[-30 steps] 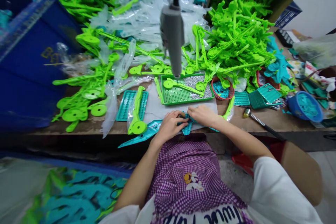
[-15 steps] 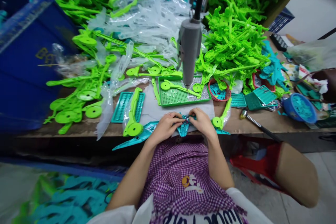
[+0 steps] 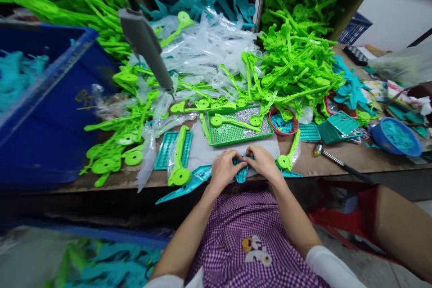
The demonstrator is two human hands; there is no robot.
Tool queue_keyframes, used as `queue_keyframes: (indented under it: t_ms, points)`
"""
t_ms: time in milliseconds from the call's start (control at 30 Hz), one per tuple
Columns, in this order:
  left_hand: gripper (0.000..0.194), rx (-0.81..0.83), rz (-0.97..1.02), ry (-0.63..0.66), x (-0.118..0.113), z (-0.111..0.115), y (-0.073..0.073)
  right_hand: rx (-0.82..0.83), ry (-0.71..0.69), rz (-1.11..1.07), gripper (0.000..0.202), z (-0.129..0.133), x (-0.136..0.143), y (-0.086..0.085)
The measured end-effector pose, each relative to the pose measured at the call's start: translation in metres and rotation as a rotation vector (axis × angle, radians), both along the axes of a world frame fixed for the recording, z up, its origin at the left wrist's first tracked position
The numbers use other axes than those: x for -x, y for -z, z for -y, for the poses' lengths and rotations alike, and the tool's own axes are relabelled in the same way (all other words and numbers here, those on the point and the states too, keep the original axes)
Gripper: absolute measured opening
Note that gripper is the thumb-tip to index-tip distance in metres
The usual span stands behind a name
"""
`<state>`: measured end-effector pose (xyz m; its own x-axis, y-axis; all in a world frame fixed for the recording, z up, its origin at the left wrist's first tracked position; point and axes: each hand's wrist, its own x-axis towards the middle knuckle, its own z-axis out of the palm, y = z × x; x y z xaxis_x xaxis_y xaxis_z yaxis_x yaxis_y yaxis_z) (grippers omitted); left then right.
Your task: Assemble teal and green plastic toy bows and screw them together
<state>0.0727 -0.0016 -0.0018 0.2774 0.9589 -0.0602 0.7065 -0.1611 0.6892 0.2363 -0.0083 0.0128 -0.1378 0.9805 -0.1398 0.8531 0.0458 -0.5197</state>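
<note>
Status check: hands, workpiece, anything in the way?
Left hand and right hand both at teal part, exact grip unclear. Part partly covered by them. Green tray just beyond, grey tool off left; neither between hands.

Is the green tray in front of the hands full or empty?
Neither: the green tray is part-filled. Silvery bits cover much of its right side; green floor shows at left.

Smooth plastic on the small teal part (image 3: 240,175), and there's a real gloss on the long teal piece (image 3: 189,184)! Smooth plastic again through the green pile (image 3: 297,67), while the translucent pieces (image 3: 202,40) glint like slick film. Matt grey casing on the driver (image 3: 145,45), shiny metal at the hammer head (image 3: 317,150), scuffed plastic on the blue bin (image 3: 57,139), and soft, wrinkled checked cloth for the apron (image 3: 232,225).
</note>
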Motion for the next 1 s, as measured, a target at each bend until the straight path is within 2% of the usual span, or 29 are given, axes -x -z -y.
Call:
queue_keyframes:
  t_ms: [133,300,367,500,600,767,1000]
  points:
    - [0.017,0.056,-0.054,0.067,-0.002,-0.009,-0.004,-0.027,-0.032,-0.145,0.005,0.001,-0.005,0.004]
    - [0.027,0.091,-0.080,0.108,-0.001,-0.021,-0.002,-0.034,-0.024,-0.052,0.006,-0.001,-0.004,0.006]
    - [0.031,0.077,-0.061,0.108,0.000,-0.022,0.000,-0.062,-0.039,-0.083,0.003,0.000,-0.005,0.007]
    - [0.026,0.102,-0.080,0.097,0.002,-0.021,0.000,-0.120,-0.053,-0.087,0.002,0.006,-0.005,0.010]
    - [0.025,0.126,-0.091,0.090,0.002,-0.020,-0.002,-0.156,-0.058,-0.030,0.007,0.016,-0.001,0.012]
    - [0.024,0.150,-0.112,0.079,0.002,-0.020,-0.003,-0.322,-0.052,-0.001,0.023,0.035,0.004,0.025]
    - [0.023,0.164,-0.134,0.061,0.000,-0.019,-0.003,-0.379,-0.081,-0.036,0.031,0.040,0.001,0.036]
